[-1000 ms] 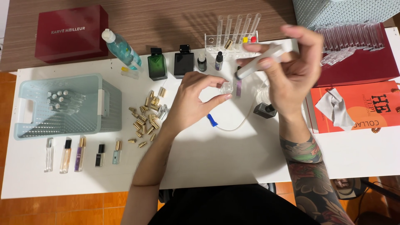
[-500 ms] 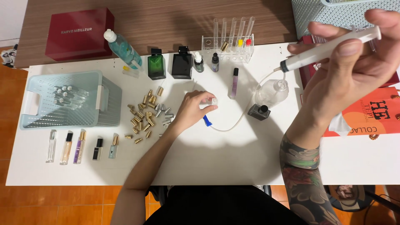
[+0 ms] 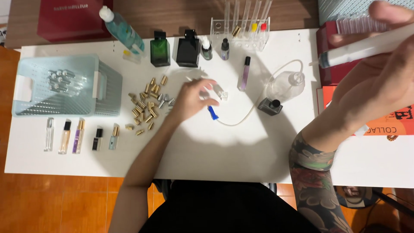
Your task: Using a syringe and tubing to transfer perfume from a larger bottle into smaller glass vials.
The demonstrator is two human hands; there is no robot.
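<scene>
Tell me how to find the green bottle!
Look along the white table's far edge, right of the pale blue plastic basket. Two square glass bottles stand side by side; the green glass bottle is the left one, its neighbour is black.

Matt white laminate table (image 3: 241, 151); pale blue perforated plastic basket (image 3: 108, 90); shiny gold and silver metal caps (image 3: 146, 108); translucent plastic syringe (image 3: 366, 47); glossy green glass bottle (image 3: 160, 51); clear flexible tubing (image 3: 250, 114).

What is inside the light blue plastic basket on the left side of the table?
The basket holds a small heap of clear glass vials with silvery tops. Whatever lies under the heap is hidden.
</scene>
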